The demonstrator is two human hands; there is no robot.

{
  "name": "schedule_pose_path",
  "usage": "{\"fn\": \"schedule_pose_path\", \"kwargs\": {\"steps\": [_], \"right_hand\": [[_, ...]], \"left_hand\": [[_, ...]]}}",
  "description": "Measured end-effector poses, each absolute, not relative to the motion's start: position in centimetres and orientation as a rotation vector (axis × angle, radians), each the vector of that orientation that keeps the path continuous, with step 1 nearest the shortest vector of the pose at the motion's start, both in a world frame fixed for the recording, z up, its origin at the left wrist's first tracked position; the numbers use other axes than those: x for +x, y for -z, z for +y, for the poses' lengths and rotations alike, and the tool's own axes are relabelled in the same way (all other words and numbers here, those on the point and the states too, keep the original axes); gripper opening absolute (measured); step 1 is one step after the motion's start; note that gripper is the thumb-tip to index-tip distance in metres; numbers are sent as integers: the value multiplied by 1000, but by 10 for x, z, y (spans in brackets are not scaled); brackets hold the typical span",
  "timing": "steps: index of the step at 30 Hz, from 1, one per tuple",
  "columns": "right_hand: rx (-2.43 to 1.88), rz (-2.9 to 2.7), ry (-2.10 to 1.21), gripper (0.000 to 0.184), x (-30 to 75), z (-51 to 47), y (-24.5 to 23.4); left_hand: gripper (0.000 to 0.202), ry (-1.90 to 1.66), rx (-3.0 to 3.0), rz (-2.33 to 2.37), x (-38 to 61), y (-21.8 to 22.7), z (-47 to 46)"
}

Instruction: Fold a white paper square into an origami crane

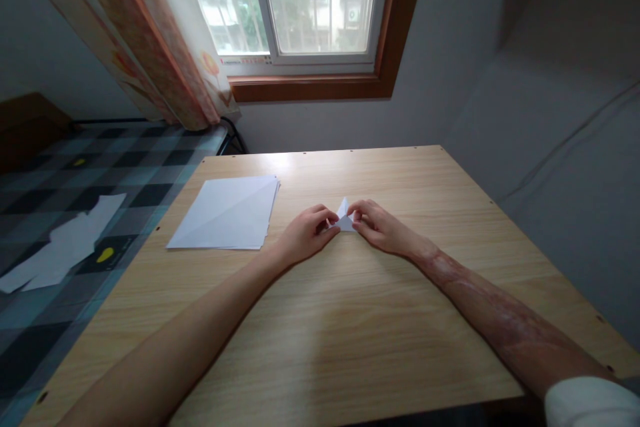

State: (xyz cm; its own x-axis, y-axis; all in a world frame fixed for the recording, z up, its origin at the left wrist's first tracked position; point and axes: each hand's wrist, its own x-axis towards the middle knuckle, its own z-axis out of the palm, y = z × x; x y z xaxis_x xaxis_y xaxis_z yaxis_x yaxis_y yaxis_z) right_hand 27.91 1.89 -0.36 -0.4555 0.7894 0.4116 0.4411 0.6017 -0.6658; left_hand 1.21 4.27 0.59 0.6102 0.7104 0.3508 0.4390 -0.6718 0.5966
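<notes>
A small folded piece of white paper [345,221] is between my two hands, over the middle of the wooden table [320,320]. It has a pointed tip facing away from me and a wide, flat near edge. My left hand [311,232] pinches its left corner between thumb and fingers. On the other side, my right hand [376,225] grips the right corner in the same way. My fingertips cover both corners, so the folds there are hidden.
A stack of white paper sheets [225,213] lies on the table's left part. Torn or cut paper pieces [70,240] rest on a checked bed cover [30,360] at left. Beyond the table are a window [320,7], a curtain [150,33] and a wall [450,67].
</notes>
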Motion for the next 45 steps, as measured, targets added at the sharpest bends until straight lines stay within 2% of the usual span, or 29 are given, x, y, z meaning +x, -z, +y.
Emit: {"fn": "schedule_pose_path", "kwargs": {"steps": [5, 16, 22, 39, 45], "right_hand": [[-967, -2140, -615, 26, 280, 19, 3], [-971, -2190, -505, 5, 278, 18, -3], [-986, -2239, -372, 13, 277, 21, -2], [-1070, -2243, -385, 12, 276, 25, 1], [-1072, -2245, -393, 11, 276, 25, -1]], "left_hand": [[18, -774, 2386, 880, 13, -10, 44], [22, -736, 2263, 903, 14, -14, 40], [22, -839, 2274, 983, 15, -12, 41], [21, -850, 2406, 864, 13, -11, 45], [28, -822, 2531, 837, 11, -5, 47]]}}
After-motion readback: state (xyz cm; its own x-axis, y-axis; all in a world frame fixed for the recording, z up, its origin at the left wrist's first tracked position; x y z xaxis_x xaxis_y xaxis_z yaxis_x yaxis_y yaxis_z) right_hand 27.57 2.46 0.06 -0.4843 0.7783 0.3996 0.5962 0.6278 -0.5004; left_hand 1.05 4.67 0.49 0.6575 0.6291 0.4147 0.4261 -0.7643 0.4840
